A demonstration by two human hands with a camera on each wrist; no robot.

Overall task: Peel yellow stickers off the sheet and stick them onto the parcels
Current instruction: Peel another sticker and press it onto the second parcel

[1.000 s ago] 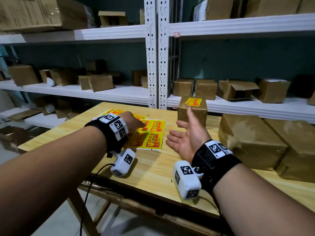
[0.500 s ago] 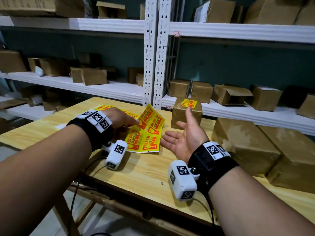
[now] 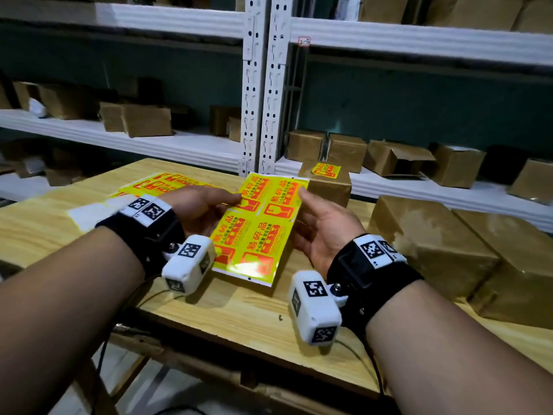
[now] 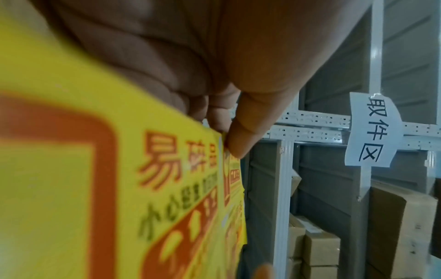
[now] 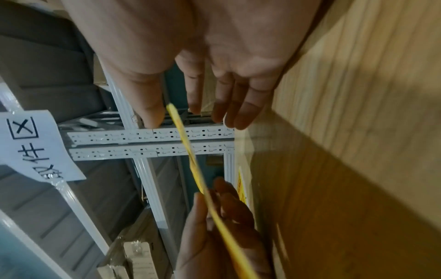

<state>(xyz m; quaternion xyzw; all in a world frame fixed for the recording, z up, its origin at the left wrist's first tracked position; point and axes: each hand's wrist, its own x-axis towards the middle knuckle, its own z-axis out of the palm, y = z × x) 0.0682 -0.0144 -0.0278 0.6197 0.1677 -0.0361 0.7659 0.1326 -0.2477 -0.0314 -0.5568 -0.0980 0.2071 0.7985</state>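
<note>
A yellow sticker sheet [image 3: 257, 232] with red print is held tilted above the wooden table [image 3: 239, 313]. My left hand [image 3: 230, 202] pinches its left edge, thumb on top; the left wrist view shows the thumb [image 4: 248, 128] pressed on the sheet [image 4: 95, 188]. My right hand [image 3: 308, 205] is at the sheet's right edge, thumb tip touching near the top corner. In the right wrist view its fingers [image 5: 241, 113] are straight, with the sheet edge [image 5: 188, 149] passing between thumb and fingers. Behind the sheet, a small brown parcel [image 3: 332, 190] carries one yellow sticker [image 3: 326, 170].
Two large brown parcels [image 3: 431, 244] [image 3: 514, 265] fill the table's right side. More yellow sheets [image 3: 161, 182] and white backing paper [image 3: 89, 212] lie at the left. White shelves [image 3: 179, 145] behind the table hold several cardboard boxes.
My left hand has lifted the sticker sheet off the table and tilted it up. My right hand has moved from palm-up beside the sheet to its right edge.
</note>
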